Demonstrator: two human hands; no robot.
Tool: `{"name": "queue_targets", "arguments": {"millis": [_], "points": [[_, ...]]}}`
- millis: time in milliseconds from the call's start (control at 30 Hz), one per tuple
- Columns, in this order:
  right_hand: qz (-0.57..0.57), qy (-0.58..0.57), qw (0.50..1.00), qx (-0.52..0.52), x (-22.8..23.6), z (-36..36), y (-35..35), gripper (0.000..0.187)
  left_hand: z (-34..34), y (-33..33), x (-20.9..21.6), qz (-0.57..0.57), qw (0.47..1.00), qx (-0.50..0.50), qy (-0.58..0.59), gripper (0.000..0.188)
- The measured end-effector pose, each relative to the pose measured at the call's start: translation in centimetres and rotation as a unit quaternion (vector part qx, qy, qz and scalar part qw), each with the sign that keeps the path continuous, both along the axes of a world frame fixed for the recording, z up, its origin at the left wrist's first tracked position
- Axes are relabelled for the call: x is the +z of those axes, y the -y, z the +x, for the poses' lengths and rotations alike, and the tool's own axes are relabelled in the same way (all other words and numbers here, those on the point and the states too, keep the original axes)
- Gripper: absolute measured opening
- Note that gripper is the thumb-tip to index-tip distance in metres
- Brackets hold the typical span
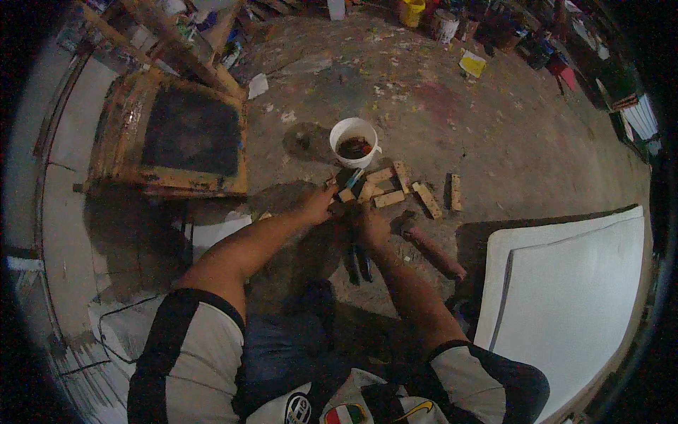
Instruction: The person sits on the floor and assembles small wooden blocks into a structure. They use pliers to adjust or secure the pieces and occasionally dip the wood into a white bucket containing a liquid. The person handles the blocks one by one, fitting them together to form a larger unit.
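Observation:
My left hand (317,205) is closed, its fingertips at a small pale wooden block (345,195) low over the floor. Close beside it, my right hand (373,227) is closed around a tool whose two black handles (360,264) stick out toward me, like pliers; its jaws are hidden. A slim blue-and-white item (355,178) shows just beyond my fingers. Several wooden blocks with dark spots lie around, among them one block (388,199) by my right hand and another (426,200) farther right. Just past them stands a white bucket (336,140) with dark and reddish things inside.
A reddish-brown rod (436,256) lies right of my right forearm. Large white boards (565,304) rest at the right. Wood-framed dark panels (191,131) stand at the left. A yellow sheet (472,64) and a yellow bucket (412,12) are farther off on the paint-stained floor.

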State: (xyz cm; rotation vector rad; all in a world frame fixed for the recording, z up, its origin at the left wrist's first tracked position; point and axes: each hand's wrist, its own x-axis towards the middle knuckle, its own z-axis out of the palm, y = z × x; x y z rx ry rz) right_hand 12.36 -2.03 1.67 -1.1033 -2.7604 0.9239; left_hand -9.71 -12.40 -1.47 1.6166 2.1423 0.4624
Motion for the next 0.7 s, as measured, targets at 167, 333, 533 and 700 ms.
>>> {"name": "queue_targets", "arguments": {"millis": [167, 333, 533, 700], "points": [[0.019, -0.103, 0.993, -0.059, -4.9, 1.4, 2.1, 0.050, 1.3, -1.0, 3.6, -0.152, 0.983, -0.067, -0.074, 0.056], [-0.142, -0.189, 0.950, -0.203, 1.0, -0.1, -0.3, 0.045, 0.9, 0.3, 5.3, -0.103, 0.963, -0.120, -0.217, 0.049], [-0.087, 0.028, 0.986, -0.140, 6.1, 3.0, -0.4, 0.044, 1.8, -1.2, 8.0, -0.141, 0.988, -0.060, 0.010, 0.054], [-0.093, -0.036, 0.995, 0.024, 3.4, 6.0, 3.4, 0.045, 1.3, -2.3, 5.7, -0.065, 0.958, 0.047, 0.275, 0.047]]}}
